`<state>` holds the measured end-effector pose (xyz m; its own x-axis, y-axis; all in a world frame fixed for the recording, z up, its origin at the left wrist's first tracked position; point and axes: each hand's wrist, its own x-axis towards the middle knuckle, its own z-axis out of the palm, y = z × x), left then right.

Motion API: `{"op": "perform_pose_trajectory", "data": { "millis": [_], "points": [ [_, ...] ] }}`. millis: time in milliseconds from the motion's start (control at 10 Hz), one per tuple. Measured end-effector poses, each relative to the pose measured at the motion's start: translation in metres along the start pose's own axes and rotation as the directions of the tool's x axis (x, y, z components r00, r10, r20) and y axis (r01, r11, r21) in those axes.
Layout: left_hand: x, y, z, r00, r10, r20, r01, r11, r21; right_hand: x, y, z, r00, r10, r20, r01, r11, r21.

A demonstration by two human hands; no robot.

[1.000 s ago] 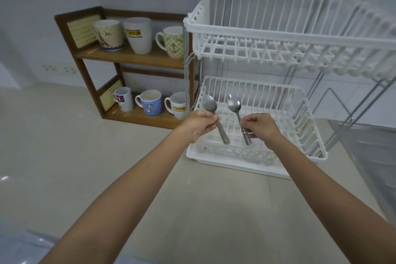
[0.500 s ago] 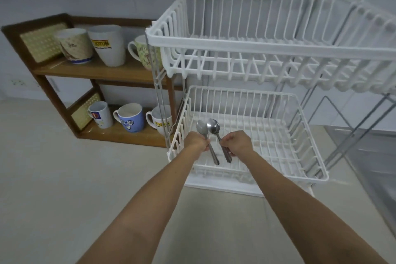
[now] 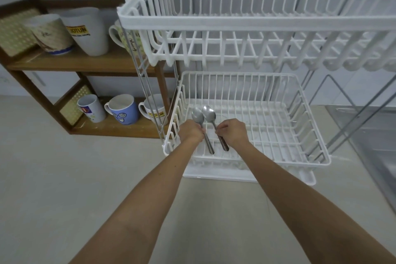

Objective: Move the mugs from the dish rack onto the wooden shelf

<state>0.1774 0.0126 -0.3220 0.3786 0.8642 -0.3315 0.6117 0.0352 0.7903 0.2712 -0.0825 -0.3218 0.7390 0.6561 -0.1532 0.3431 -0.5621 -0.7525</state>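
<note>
The white two-tier dish rack [image 3: 252, 25] stands at the right; both baskets hold no mugs. The wooden shelf [image 3: 70, 62] at the left carries several mugs: a patterned cup [image 3: 50, 33], a tall white Jotun mug [image 3: 87, 30] and an anchor mug [image 3: 126, 37] on top, and a small white mug [image 3: 91, 107], a blue mug [image 3: 124, 109] and a white Jotun mug [image 3: 155, 111] below. My left hand [image 3: 190, 132] grips a metal spoon [image 3: 198, 117]. My right hand [image 3: 232, 133] grips a second spoon [image 3: 209, 113]. Both hands hover over the lower basket [image 3: 300, 130], bowls pointing up.
The rack rests on a white drip tray [image 3: 304, 178] on a pale countertop [image 3: 64, 178]. A steel sink [image 3: 372, 135] lies at the right edge. The rack's metal posts [image 3: 147, 83] partly cover the shelf's right side.
The view has moved closer to the rack. Both hands have gone forward and down over the lower basket, and the two spoons have come nearer each other.
</note>
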Motion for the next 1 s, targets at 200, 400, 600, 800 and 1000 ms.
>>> {"op": "perform_pose_trajectory", "data": {
  "millis": [200, 400, 600, 800, 1000],
  "points": [
    [-0.002, 0.000, 0.001, 0.999, 0.013, -0.030, -0.013, 1.000, -0.001, -0.001, -0.002, 0.000, 1.000, -0.007, -0.007, 0.007, 1.000, -0.021],
    [-0.012, -0.001, -0.005, 0.992, 0.109, -0.055, -0.108, 0.994, 0.029, -0.009, -0.009, -0.005, 0.999, 0.037, -0.004, -0.037, 0.995, -0.092],
    [-0.047, 0.005, -0.027, 0.882, 0.467, -0.058, -0.449, 0.872, 0.197, -0.029, -0.017, -0.011, 0.999, 0.023, -0.028, -0.028, 0.976, -0.216],
    [-0.082, -0.006, -0.053, 0.744, 0.666, -0.049, -0.628, 0.723, 0.288, -0.058, -0.030, -0.013, 0.994, -0.079, -0.078, 0.058, 0.969, -0.240],
    [-0.109, -0.028, -0.071, 0.667, 0.743, -0.046, -0.670, 0.626, 0.398, -0.099, -0.033, -0.012, 0.954, -0.228, -0.192, 0.164, 0.939, -0.302]
  ]
}}
